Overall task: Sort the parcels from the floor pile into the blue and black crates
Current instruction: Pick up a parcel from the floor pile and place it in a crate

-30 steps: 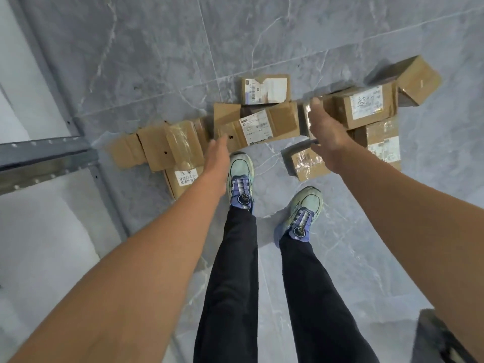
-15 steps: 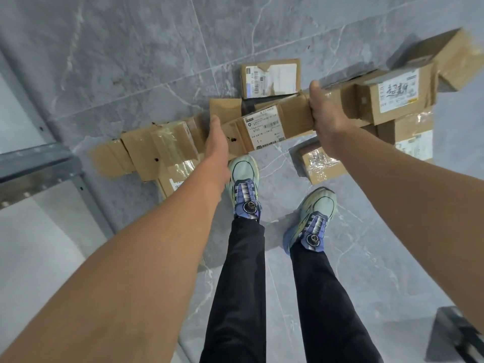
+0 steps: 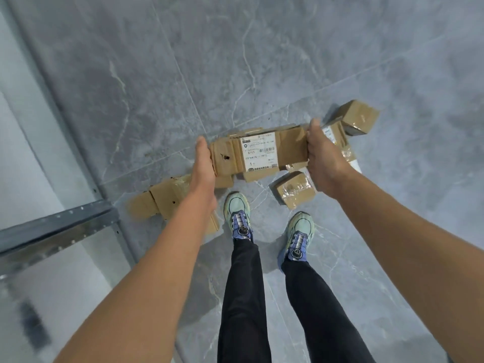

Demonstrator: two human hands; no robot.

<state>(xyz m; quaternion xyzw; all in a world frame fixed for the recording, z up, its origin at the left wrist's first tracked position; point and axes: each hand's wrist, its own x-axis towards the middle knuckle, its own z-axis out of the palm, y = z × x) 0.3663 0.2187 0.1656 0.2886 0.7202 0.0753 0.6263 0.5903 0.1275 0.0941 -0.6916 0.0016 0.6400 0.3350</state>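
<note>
A long flat cardboard parcel (image 3: pixel 285 150) with a white shipping label hangs above the floor between my two hands. My left hand (image 3: pixel 205 163) grips its left end and my right hand (image 3: pixel 320 155) grips its right end. Below it the floor pile shows more brown parcels: a taped small box (image 3: pixel 296 189) by my right foot, a flat one (image 3: pixel 157 203) at the left partly under my left arm, and a box (image 3: pixel 360 119) at the far right. Neither the blue crate nor the black crate is in view.
Grey marble floor tiles (image 3: pixel 262 61) stretch ahead. A grey metal shelf frame (image 3: pixel 57 226) with a pale panel stands at the left. My two feet in green and blue shoes (image 3: pixel 239 216) stand just behind the pile.
Both hands closed on the ends of the long labelled parcel and lifted it off the pile. The view tilted, so the pile now sits lower and nearer my feet.
</note>
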